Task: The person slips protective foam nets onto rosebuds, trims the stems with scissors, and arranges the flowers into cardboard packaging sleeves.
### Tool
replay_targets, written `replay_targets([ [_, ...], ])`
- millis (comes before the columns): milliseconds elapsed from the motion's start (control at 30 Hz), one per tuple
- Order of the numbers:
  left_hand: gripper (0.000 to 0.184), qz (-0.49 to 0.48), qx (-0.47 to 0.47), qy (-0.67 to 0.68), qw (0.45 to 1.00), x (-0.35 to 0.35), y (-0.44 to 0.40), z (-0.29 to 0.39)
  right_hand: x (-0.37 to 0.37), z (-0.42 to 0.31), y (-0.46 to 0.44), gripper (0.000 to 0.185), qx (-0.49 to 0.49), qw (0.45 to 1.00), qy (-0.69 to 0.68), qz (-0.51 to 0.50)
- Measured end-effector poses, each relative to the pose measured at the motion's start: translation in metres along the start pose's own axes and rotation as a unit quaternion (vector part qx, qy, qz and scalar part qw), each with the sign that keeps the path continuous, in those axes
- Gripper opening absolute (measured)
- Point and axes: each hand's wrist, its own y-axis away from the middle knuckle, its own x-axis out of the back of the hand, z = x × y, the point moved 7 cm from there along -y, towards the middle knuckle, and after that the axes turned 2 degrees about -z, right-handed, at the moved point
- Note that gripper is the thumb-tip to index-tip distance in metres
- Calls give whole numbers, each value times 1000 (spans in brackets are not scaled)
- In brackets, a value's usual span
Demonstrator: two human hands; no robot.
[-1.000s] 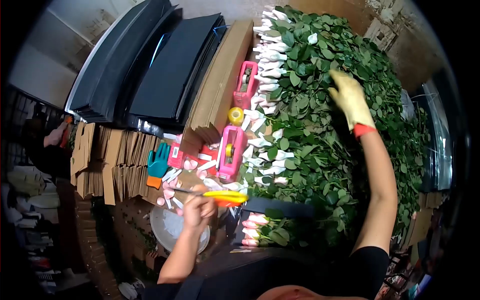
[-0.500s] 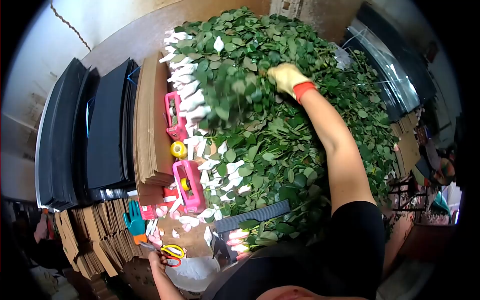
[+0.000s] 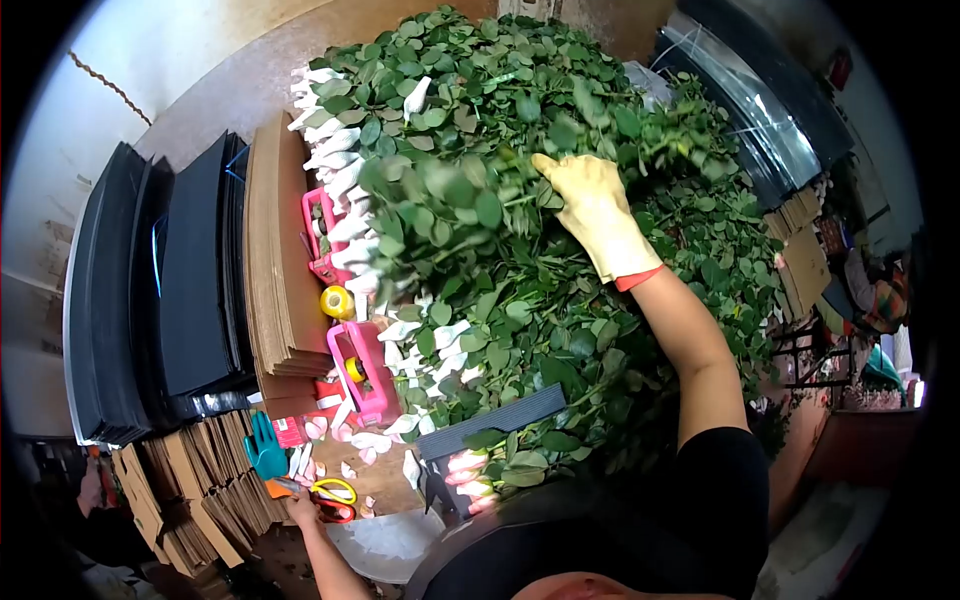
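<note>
My left hand is closed around the blade end of scissors with yellow and red handles, low at the left beside a teal glove. In a cream glove with a red cuff, my right hand grips leafy rose stems above the pile of foliage. The leaves left of that hand are blurred. Roses with white-wrapped heads line the left edge of the pile. Some pink roses lie uncovered beside a dark ridged strip.
Pink tape dispensers and a yellow tape roll stand beside upright cardboard and black sheets. Folded cardboard is at lower left. Petals and a translucent bowl are near the front. Wrapped dark sheets stand upper right.
The view has swung right. My right hand, earlier open over the foliage, now holds stems raised off the pile. My left hand has lowered with the scissors towards the teal glove.
</note>
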Motion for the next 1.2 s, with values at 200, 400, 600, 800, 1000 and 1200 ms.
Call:
replay_targets([
  [200,31,115,-169,-118,972,2,-39,-13,-130,-54,79,33,129,894,8,-430],
  [400,31,127,-187,-108,968,7,-31,-3,-23,-21,63,40,70,991,-106,-36],
  [600,46,129,-254,-217,934,-17,21,31,-80,-58,137,47,144,937,-52,-313],
  [800,59,175,-307,-33,935,-26,130,71,16,-35,61,38,-12,934,-223,-280],
  [1000,49,72,-510,-21,857,-68,234,128,-119,-52,7,20,65,937,-109,-327],
  [1200,40,-8,-561,-26,828,-61,271,131,49,-46,-1,23,83,955,-209,192],
])
